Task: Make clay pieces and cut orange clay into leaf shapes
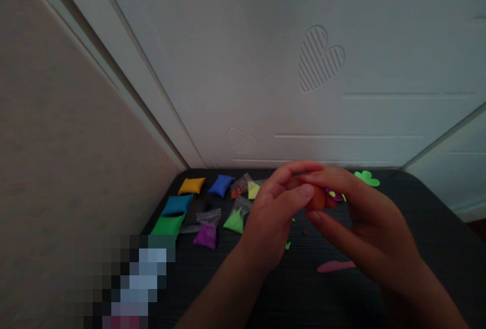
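Pinched between both your hands, left [279,205] and right [364,222], fingers curled nearly closed: the red-orange lump [318,198]. Pink tool [336,266] below grip, purple bag [206,236] left of it. Press lightly, turn evenly; uneven pressure could flatten it.

The lump [318,199] is orange-red, the desk [299,288] black. From the lump, a diagonally striped heart [320,60] sits at twelve o'clock, a bright green flower [367,178] at two, a blue packet [220,186] at nine.
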Tool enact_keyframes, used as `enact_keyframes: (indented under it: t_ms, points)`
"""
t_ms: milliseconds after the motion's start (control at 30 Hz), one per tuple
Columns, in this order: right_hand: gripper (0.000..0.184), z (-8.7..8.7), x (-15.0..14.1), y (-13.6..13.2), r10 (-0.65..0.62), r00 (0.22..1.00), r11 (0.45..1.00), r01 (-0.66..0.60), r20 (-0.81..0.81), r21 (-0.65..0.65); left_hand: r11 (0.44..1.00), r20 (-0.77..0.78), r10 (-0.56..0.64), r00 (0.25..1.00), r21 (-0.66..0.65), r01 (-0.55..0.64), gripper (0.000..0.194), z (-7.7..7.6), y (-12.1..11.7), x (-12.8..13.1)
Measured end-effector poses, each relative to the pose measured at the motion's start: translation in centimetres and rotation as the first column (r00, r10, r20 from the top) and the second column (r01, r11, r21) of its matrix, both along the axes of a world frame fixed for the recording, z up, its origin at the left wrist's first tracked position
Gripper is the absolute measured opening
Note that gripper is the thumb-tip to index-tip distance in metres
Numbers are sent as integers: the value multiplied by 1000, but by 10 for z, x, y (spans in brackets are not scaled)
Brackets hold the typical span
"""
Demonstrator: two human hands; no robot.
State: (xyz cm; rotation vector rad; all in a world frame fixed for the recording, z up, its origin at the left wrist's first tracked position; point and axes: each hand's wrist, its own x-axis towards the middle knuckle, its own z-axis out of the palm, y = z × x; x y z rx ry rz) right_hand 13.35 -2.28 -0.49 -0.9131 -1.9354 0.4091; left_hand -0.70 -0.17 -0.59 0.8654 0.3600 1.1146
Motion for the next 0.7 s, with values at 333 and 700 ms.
enact_keyframes:
  t_ms: [333,700]
  points:
    - [41,0,0,2,6,1000,1000,-6,11,-8,1000,-11,1,1000,9,-1,28,0,1,0]
    - [40,-1,0,2,-6,1000,1000,6,5,-2,1000,-18,2,1000,25,-2,27,-1,2,0]
